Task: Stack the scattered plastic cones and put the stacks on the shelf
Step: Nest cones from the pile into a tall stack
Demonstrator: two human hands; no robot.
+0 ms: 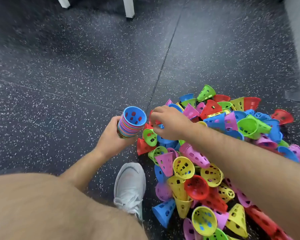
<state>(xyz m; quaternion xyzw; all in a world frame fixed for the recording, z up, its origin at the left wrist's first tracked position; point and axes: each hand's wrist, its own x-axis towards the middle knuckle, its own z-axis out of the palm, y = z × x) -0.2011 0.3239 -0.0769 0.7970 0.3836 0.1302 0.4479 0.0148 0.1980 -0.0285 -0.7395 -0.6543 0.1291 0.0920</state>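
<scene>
The left hand (111, 135) grasps a nested stack (131, 125) of cones, blue mouth up, just beside the loose pile (215, 153) on the floor (76, 75). The right hand (170, 123) curls its fingers over the pile's near edge (whether a cone is pinched cannot be told). Best practice is probably to lift one cone by its rim and seat it narrow end first in the stack's mouth; no brand or writing is legible.

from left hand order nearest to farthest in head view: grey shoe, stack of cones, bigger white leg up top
1. stack of cones: held in the left hand
2. grey shoe: on the floor below it
3. bigger white leg: far off, top edge
</scene>
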